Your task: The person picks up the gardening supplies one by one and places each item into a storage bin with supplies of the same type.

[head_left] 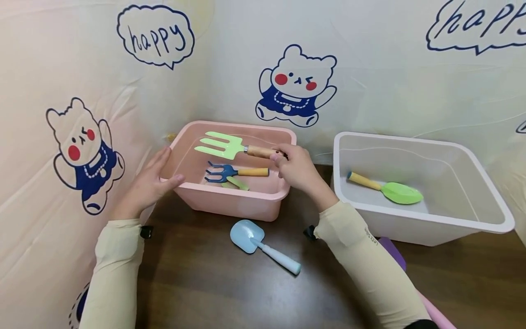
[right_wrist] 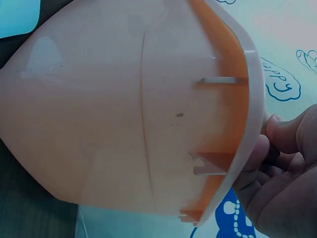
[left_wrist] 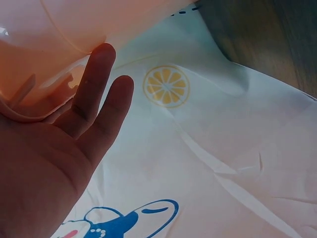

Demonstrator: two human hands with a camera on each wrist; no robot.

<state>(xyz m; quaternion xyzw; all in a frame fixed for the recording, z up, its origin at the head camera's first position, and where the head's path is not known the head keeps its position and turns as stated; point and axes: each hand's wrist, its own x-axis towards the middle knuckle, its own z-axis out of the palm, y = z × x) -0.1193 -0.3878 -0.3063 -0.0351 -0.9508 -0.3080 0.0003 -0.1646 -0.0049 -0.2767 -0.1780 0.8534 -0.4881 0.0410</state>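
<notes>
My right hand [head_left: 297, 167] grips the wooden handle of a light green hand fork [head_left: 223, 145] by its end, at the right rim of the pink bin [head_left: 230, 194]. The fork's three tines point left, above the bin's inside. Below it in the bin are a blue hand rake [head_left: 223, 172] with a yellow handle and a small light green piece [head_left: 237, 183], partly hidden. At the bin's left end rests my left hand [head_left: 149, 183], thumb by the front rim. Its fingers [left_wrist: 94, 89] lie straight along the outer wall in the left wrist view.
A light blue scoop [head_left: 265, 246] lies on the dark wooden table [head_left: 197, 283] before the pink bin. To the right stands a white bin [head_left: 411, 224] holding a green trowel [head_left: 400, 193]. A purple and pink tool [head_left: 392, 252] shows partly beneath my right forearm. Printed cloth hangs behind and left.
</notes>
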